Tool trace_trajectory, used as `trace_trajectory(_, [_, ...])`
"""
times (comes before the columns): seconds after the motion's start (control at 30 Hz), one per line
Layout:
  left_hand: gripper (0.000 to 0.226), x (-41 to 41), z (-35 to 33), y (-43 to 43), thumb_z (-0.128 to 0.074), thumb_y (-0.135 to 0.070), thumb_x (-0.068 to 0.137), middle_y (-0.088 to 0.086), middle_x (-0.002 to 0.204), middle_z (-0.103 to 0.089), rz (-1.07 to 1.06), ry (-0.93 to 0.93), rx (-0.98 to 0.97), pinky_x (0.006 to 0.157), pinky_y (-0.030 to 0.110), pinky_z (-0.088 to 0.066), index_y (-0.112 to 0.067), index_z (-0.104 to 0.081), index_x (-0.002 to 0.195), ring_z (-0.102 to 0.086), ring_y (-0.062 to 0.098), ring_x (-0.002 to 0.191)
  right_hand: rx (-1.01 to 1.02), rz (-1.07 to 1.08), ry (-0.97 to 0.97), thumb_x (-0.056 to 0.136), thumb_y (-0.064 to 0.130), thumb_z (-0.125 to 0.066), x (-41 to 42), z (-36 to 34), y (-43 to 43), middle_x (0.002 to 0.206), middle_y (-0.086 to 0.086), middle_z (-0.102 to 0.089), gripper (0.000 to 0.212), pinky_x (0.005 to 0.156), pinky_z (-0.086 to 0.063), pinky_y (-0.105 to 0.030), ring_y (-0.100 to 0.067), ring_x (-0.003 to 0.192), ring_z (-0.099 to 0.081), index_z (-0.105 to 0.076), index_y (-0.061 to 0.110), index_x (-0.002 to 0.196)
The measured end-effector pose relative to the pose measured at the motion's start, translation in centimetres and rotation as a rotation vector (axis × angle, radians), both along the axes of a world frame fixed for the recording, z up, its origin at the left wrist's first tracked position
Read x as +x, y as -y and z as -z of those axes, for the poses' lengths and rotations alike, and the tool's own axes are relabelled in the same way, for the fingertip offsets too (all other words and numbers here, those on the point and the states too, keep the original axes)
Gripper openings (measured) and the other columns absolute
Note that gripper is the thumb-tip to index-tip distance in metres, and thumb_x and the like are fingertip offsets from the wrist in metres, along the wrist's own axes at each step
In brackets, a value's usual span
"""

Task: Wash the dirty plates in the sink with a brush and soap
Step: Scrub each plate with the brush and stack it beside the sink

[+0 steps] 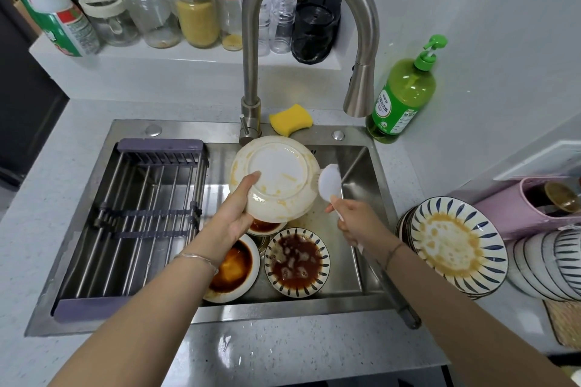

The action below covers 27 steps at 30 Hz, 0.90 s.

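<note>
**Lots to wash**

A white plate point(273, 179), smeared yellow, tilts above the sink point(361, 163), bottom showing. A white brush point(330, 182) is beside its right edge. A striped plate point(297, 261) of brown sauce lies in the sink. Green soap point(402, 94) stands behind it.

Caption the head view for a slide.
Left hand holds a stained plate over the sink while the right hand holds a brush beside it.
</note>
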<state>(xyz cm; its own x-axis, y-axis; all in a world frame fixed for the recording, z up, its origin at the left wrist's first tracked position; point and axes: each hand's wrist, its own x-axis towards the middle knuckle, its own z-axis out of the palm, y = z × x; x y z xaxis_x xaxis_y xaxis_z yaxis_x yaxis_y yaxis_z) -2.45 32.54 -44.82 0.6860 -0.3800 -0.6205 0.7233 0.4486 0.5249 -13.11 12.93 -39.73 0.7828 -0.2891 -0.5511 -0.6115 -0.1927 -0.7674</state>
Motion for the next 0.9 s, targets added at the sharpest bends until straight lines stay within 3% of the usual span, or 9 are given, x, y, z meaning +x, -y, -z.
trace_trajectory(0.13, [0.041,0.3,0.1,-0.5,-0.063,-0.029,0.092,0.012,0.110,-0.072,0.007,0.043,0.025,0.077,0.042,-0.060,-0.009,-0.055,0.128,-0.070,0.024,0.101,-0.104,-0.161,0.010,0.099,0.032,-0.047,-1.6,-0.5,-0.7,0.047,0.002,-0.037,0.031,0.037,-0.026,-0.019,-0.006,0.034,-0.027,-0.068,0.015,0.084])
trace_trajectory(0.27, [0.055,0.0,0.6,-0.5,-0.063,-0.044,0.088,0.011,0.118,-0.070,0.016,0.064,0.117,0.090,0.046,-0.055,-0.012,-0.054,0.131,-0.066,0.026,0.109,-0.325,-0.282,0.179,0.099,0.032,-0.047,0.3,-2.9,-0.7,0.041,0.009,-0.041,0.032,0.045,-0.029,-0.021,-0.010,0.040,-0.032,-0.068,0.024,0.076])
trace_trajectory(0.33, [0.050,-0.4,0.7,-0.2,-0.059,-0.045,0.091,0.011,0.116,-0.070,0.044,0.091,0.157,0.087,0.044,-0.055,-0.013,-0.056,0.129,-0.066,0.025,0.107,-0.445,-0.422,0.134,0.099,0.035,-0.046,1.5,-4.1,-1.3,0.048,0.014,-0.053,0.033,0.047,-0.031,-0.022,-0.010,0.043,-0.037,-0.070,0.020,0.081])
trace_trajectory(0.4, [0.044,-0.8,0.4,0.2,-0.058,-0.045,0.092,0.011,0.113,-0.071,0.076,0.122,0.200,0.080,0.041,-0.058,-0.015,-0.058,0.124,-0.068,0.025,0.103,-0.534,-0.536,0.030,0.098,0.038,-0.046,2.4,-4.7,-2.0,0.062,0.005,-0.057,0.037,0.049,-0.032,-0.023,-0.010,0.047,-0.040,-0.070,0.013,0.086])
trace_trajectory(0.5, [0.044,-1.3,0.2,0.7,-0.060,-0.046,0.090,0.011,0.112,-0.071,0.120,0.148,0.237,0.072,0.038,-0.060,-0.016,-0.060,0.122,-0.069,0.025,0.101,-0.552,-0.580,-0.071,0.098,0.037,-0.047,3.6,-4.8,-3.1,0.061,0.001,-0.052,0.039,0.049,-0.031,-0.024,-0.010,0.049,-0.041,-0.071,0.007,0.092])
trace_trajectory(0.6, [0.046,-1.5,0.3,0.7,-0.061,-0.045,0.090,0.010,0.112,-0.072,0.124,0.151,0.236,0.073,0.036,-0.060,-0.014,-0.060,0.124,-0.069,0.025,0.101,-0.554,-0.475,-0.077,0.098,0.036,-0.047,4.9,-4.9,-2.9,0.057,0.002,-0.046,0.039,0.050,-0.030,-0.026,-0.011,0.050,-0.038,-0.071,0.005,0.091])
trace_trajectory(0.73, [0.028,-0.9,0.1,-0.4,-0.058,-0.043,0.093,0.006,0.102,-0.073,0.093,0.137,0.238,0.067,0.034,-0.059,-0.019,-0.062,0.106,-0.069,0.021,0.094,-0.594,-0.541,-0.127,0.100,0.030,-0.043,3.6,-4.8,-1.1,0.060,0.003,-0.044,0.038,0.053,-0.032,-0.026,-0.011,0.053,-0.038,-0.069,0.003,0.095])
trace_trajectory(0.9, [0.037,-1.4,0.1,0.2,-0.058,-0.042,0.093,0.011,0.109,-0.072,0.131,0.140,0.216,0.068,0.034,-0.059,-0.014,-0.061,0.118,-0.070,0.023,0.097,-0.514,-0.538,-0.062,0.098,0.038,-0.046,2.6,-3.8,-3.6,0.054,0.006,-0.046,0.035,0.047,-0.031,-0.023,-0.008,0.046,-0.038,-0.067,0.014,0.083])
